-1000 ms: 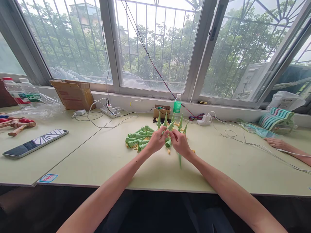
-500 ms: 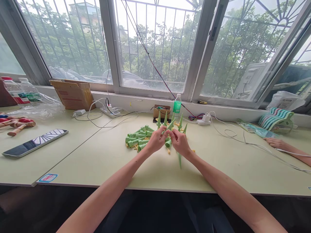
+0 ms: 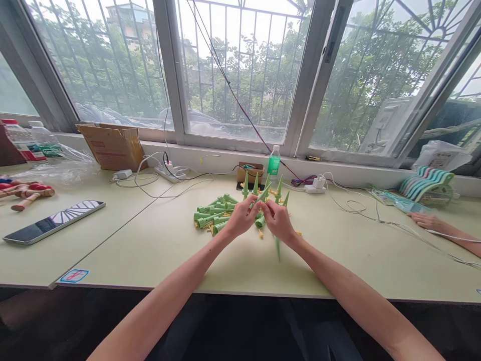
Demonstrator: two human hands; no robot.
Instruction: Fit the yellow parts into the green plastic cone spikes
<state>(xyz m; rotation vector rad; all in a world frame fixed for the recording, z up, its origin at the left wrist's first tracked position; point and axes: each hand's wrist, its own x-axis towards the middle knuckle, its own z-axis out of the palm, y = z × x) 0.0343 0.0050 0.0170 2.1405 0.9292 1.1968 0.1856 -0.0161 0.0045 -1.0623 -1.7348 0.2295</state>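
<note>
Both my hands meet at the centre, above a group of green plastic watering spikes. My left hand (image 3: 242, 219) is closed, its thumb and fingers pinching a green watering spike (image 3: 264, 193) that slants up to the right. Beside it, my right hand (image 3: 278, 220) is closed in a pinch; what lies between its fingertips is hidden. One more spike (image 3: 277, 248) points down below the right hand, its upper part covered. Several spikes stand tip up behind the hands, among them this one (image 3: 245, 185). To the left lies a pile of green hollow tubes (image 3: 206, 220) with yellow pieces.
A phone (image 3: 54, 222) lies at the left near wooden toys (image 3: 32, 193). Along the window stand a cardboard box (image 3: 110, 148), a power strip (image 3: 171, 172), a small box (image 3: 250, 173) and a green-labelled bottle (image 3: 274, 163). Another person's hand (image 3: 426, 220) rests at the right by cables.
Almost nothing differs. Both hands stay pinched together in the same place, and the spike below my right hand looks slightly sharper now.
</note>
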